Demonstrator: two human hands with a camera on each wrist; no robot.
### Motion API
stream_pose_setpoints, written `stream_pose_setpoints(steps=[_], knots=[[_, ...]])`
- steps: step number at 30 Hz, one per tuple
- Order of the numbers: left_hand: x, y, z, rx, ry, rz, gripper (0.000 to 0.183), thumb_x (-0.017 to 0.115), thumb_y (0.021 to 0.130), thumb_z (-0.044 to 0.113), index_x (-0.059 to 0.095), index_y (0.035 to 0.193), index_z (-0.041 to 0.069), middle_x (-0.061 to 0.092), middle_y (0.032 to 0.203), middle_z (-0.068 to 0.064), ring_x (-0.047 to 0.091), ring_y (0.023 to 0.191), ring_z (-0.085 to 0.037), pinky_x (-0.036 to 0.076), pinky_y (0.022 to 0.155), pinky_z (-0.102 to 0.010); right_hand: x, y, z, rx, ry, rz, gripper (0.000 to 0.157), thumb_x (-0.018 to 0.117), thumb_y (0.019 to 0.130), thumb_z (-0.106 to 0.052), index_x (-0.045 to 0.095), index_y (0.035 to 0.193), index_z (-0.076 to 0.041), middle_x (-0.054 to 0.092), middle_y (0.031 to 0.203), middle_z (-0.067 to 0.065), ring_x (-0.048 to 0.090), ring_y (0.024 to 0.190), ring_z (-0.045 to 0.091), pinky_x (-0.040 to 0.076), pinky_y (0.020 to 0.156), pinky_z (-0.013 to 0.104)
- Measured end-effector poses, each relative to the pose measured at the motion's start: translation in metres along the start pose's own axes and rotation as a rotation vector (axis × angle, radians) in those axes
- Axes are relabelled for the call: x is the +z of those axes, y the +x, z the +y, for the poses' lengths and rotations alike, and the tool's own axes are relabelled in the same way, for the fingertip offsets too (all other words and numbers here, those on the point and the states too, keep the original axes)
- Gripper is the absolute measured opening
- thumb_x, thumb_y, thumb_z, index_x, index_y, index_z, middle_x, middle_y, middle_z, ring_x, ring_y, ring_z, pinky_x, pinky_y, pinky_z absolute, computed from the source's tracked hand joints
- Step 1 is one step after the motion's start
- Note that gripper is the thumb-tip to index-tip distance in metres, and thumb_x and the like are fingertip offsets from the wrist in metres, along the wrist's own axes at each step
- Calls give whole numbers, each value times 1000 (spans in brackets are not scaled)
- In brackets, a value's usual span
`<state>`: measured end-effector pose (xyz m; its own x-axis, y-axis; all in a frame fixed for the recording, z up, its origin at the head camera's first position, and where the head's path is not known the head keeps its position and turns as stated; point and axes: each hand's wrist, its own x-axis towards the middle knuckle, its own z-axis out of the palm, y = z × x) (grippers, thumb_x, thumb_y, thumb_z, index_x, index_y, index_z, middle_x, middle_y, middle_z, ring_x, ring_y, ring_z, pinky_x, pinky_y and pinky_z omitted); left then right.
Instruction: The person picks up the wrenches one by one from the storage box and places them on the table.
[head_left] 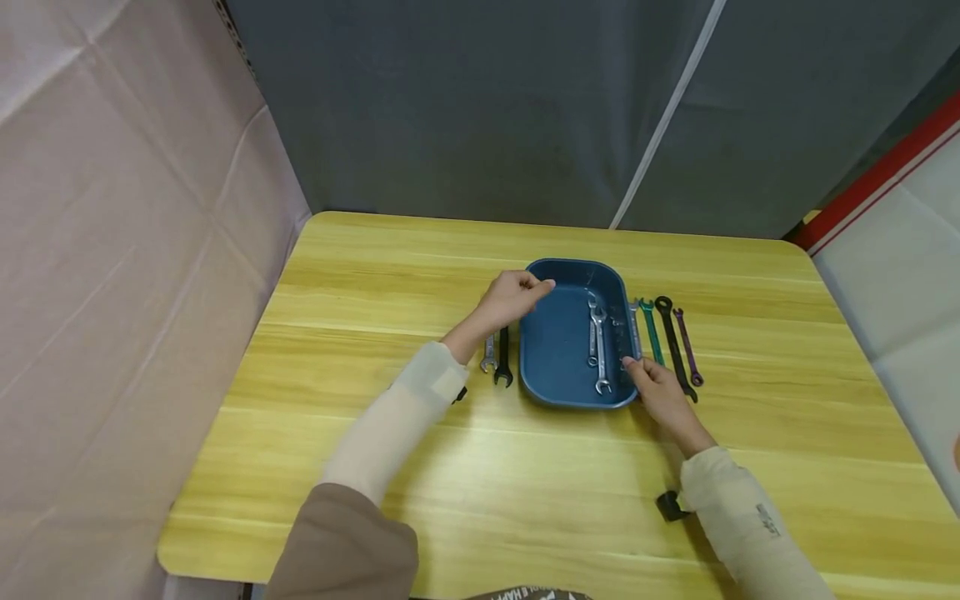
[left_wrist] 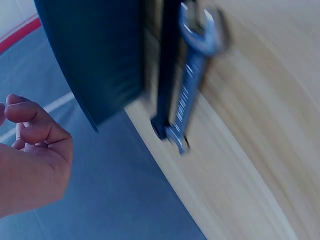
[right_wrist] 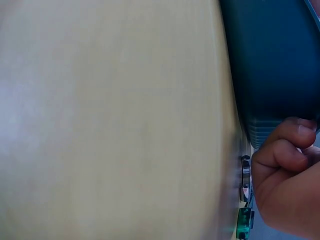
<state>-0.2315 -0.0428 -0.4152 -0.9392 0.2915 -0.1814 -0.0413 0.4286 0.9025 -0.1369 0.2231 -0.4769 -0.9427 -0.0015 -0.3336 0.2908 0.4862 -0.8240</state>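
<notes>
A dark blue plastic tray (head_left: 557,354) stands on the table, with two silver combination wrenches (head_left: 602,354) lying inside it toward the right. My right hand (head_left: 663,396) grips the tray's rim at the near right corner, fingers curled in the right wrist view. Over the tray's far left side is my left hand (head_left: 512,297), its fingers loosely curled and nothing seen in them. In the left wrist view that hand (left_wrist: 37,155) is apart from the tray's wall (left_wrist: 95,55). Left of the tray lie a black wrench (head_left: 503,358) and a silver wrench (head_left: 488,354).
Right of the tray several wrenches lie side by side: a silver one (head_left: 635,329), a green one (head_left: 652,331), a black one (head_left: 677,350) and a purple one (head_left: 687,346). The wooden table (head_left: 360,333) ends at a grey curtain (head_left: 450,108).
</notes>
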Motion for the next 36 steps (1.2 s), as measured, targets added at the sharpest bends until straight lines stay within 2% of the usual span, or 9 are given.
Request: stream_pose_setpoints(steps=[8,11,16,19,24,29,36], knots=[[24,5,8,58,-69,-33,30,54,97,40,64,93,11,59,78,-4,50,70,-16,37,64,-26,1,1,1,6,31,-8,46,41,102,-45,46,81,-4,46,72,-3,46,64,9,40,58,23],[33,5,11,63,-84,-53,29,55,97,40,65,93,13,61,79,-6,53,74,-20,38,66,-26,1,1,2,2,33,-6,46,40,102,-44,46,81,-3,46,72,-3,45,63,8,39,57,23],[49,7,12,51,-91,-75,31,55,96,42,66,93,13,66,90,-18,59,86,-31,41,68,-26,1,0,4,-10,41,-5,46,41,102,-42,44,80,-1,46,71,-2,45,63,9,39,57,23],[57,8,10,29,-89,-95,35,56,96,42,68,99,8,67,99,-22,60,93,-36,41,68,-27,3,-1,4,-8,55,-2,47,42,102,-41,44,80,0,46,72,-1,45,63,9,39,57,23],[70,9,4,-9,-86,-100,36,60,94,39,67,104,5,68,105,-18,63,98,-35,43,67,-25,4,-2,3,-5,42,5,48,42,102,-42,45,81,1,46,71,-1,45,63,9,39,57,23],[83,11,-1,-43,-100,-77,29,65,91,37,68,93,9,69,100,-15,64,91,-30,44,64,-23,2,-2,1,-4,9,-2,48,40,102,-43,47,83,1,48,73,1,46,64,9,40,58,24],[96,10,-3,-57,-63,-60,26,68,89,36,65,82,11,60,81,2,51,67,-10,40,59,-22,3,-2,2,-8,5,-1,50,40,102,-44,49,85,2,53,76,3,48,65,8,43,59,24]])
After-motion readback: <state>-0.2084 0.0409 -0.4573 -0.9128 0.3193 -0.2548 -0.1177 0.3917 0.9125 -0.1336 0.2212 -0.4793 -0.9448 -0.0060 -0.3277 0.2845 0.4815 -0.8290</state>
